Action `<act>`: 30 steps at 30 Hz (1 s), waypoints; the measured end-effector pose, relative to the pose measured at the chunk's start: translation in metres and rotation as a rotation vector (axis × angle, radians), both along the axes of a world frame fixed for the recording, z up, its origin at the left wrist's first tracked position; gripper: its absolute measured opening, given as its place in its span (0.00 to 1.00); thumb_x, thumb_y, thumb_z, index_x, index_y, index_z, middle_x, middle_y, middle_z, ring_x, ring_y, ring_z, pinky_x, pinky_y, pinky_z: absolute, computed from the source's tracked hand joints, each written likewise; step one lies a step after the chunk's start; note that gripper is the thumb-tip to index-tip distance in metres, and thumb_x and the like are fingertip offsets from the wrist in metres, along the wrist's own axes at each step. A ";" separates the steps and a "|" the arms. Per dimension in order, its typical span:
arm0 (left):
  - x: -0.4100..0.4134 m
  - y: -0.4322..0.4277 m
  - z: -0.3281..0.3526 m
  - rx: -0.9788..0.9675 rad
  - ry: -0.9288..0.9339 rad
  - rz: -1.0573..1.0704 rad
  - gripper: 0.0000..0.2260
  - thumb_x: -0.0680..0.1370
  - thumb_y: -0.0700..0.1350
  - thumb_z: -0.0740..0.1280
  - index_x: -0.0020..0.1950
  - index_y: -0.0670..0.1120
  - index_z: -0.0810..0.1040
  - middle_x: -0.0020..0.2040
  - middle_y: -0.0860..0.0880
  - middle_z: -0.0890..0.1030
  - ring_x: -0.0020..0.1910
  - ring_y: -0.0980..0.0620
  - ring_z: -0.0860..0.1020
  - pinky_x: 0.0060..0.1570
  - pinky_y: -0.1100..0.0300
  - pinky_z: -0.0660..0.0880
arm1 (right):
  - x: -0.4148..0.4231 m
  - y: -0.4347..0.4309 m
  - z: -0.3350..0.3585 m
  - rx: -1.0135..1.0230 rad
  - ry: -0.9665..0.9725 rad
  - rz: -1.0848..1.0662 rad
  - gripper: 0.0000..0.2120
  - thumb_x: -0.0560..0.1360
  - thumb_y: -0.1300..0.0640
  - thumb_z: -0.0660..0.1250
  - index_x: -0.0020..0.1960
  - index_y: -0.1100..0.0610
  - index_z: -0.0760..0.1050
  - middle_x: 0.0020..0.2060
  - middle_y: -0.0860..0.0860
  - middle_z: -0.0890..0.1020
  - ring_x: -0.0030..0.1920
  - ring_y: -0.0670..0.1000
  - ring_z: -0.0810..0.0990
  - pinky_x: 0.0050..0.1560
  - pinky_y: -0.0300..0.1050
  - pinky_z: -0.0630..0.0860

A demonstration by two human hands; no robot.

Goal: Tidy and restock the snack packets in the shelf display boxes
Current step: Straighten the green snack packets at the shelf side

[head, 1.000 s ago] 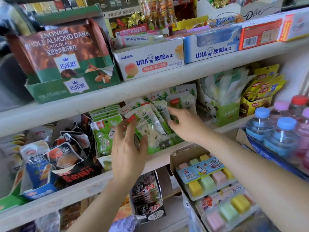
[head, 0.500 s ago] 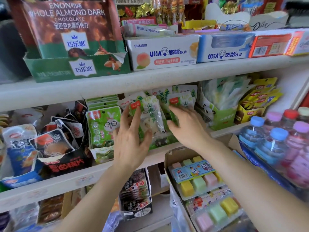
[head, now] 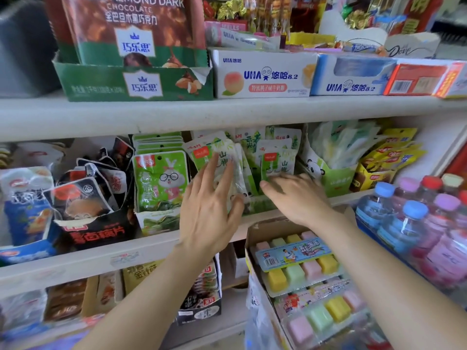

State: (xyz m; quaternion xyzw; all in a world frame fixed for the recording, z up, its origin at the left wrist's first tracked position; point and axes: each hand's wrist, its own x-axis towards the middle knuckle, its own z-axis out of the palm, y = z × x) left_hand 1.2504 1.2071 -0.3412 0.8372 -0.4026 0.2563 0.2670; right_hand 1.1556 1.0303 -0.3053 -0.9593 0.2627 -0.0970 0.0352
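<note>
White-and-green snack packets [head: 278, 157] stand bunched in a low green display box [head: 255, 204] on the middle shelf. My left hand [head: 209, 205] lies flat against the front-left packet [head: 222, 151], fingers straight and spread, thumb near the packet's lower edge. My right hand [head: 295, 195] reaches into the same box from the right. Its blurred fingers touch the lower part of the right-hand packets, and the thumb points left. Whether those fingers pinch a packet is not clear.
Green rabbit packets [head: 161, 180] and a black box of dark packets [head: 96, 231] stand to the left. A panda box [head: 328, 178] and yellow packets [head: 389, 157] sit right. Water bottles [head: 394, 218] and a carton of coloured blocks [head: 298, 261] crowd the lower right. Candy boxes [head: 262, 77] fill the upper shelf.
My left hand has pushed the front packet up and back, from leaning forward to nearly upright in the box. My right hand has slid lower onto the right packets.
</note>
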 end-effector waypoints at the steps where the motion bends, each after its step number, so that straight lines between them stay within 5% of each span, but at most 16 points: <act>1: 0.002 -0.001 -0.001 0.021 0.030 -0.005 0.28 0.82 0.58 0.57 0.82 0.51 0.61 0.83 0.44 0.57 0.79 0.41 0.62 0.72 0.45 0.66 | 0.000 0.000 0.000 0.008 -0.006 -0.003 0.30 0.80 0.31 0.42 0.74 0.42 0.68 0.74 0.45 0.70 0.72 0.56 0.68 0.71 0.57 0.61; 7: 0.009 -0.005 -0.002 0.093 0.055 -0.011 0.29 0.81 0.63 0.51 0.80 0.55 0.66 0.83 0.46 0.57 0.82 0.46 0.57 0.76 0.46 0.61 | 0.000 0.003 0.000 0.023 -0.149 0.053 0.30 0.80 0.33 0.50 0.77 0.44 0.64 0.80 0.46 0.59 0.77 0.54 0.62 0.74 0.61 0.62; 11: 0.013 -0.004 0.006 0.168 0.072 -0.025 0.30 0.79 0.65 0.50 0.79 0.56 0.68 0.83 0.47 0.59 0.81 0.46 0.59 0.76 0.48 0.61 | 0.004 0.000 0.005 0.025 -0.020 0.084 0.29 0.81 0.33 0.47 0.80 0.42 0.56 0.81 0.45 0.48 0.81 0.52 0.50 0.76 0.61 0.54; 16: 0.016 -0.003 0.016 0.240 0.102 -0.052 0.35 0.76 0.69 0.45 0.79 0.58 0.66 0.84 0.49 0.56 0.82 0.47 0.57 0.76 0.50 0.58 | 0.008 -0.001 0.013 0.060 0.120 0.092 0.29 0.81 0.33 0.44 0.79 0.41 0.57 0.81 0.44 0.45 0.81 0.51 0.49 0.76 0.62 0.54; 19: 0.015 -0.001 0.013 0.210 0.085 -0.073 0.35 0.76 0.69 0.45 0.78 0.57 0.69 0.83 0.47 0.59 0.81 0.45 0.60 0.76 0.48 0.60 | 0.009 -0.003 0.025 0.148 0.178 0.099 0.29 0.80 0.33 0.50 0.79 0.41 0.58 0.81 0.44 0.47 0.80 0.51 0.51 0.77 0.61 0.55; 23: 0.016 0.005 0.002 0.103 0.033 -0.096 0.27 0.79 0.63 0.57 0.72 0.52 0.77 0.78 0.45 0.69 0.77 0.42 0.67 0.73 0.44 0.67 | 0.001 0.005 0.022 0.220 -0.062 0.165 0.29 0.80 0.39 0.60 0.78 0.48 0.64 0.78 0.47 0.64 0.77 0.51 0.62 0.76 0.52 0.61; 26: 0.013 0.011 -0.002 0.055 -0.032 -0.039 0.25 0.79 0.61 0.60 0.69 0.48 0.79 0.75 0.46 0.73 0.75 0.44 0.70 0.70 0.44 0.69 | 0.001 0.020 0.016 0.287 -0.079 0.181 0.34 0.80 0.40 0.62 0.81 0.51 0.56 0.79 0.49 0.61 0.78 0.52 0.61 0.77 0.52 0.61; 30: 0.016 0.020 -0.004 0.048 -0.070 0.003 0.32 0.80 0.66 0.57 0.77 0.48 0.71 0.82 0.43 0.62 0.80 0.44 0.62 0.75 0.44 0.61 | 0.010 0.032 0.020 0.326 0.069 0.150 0.40 0.78 0.33 0.60 0.82 0.50 0.49 0.80 0.49 0.57 0.79 0.53 0.57 0.76 0.53 0.58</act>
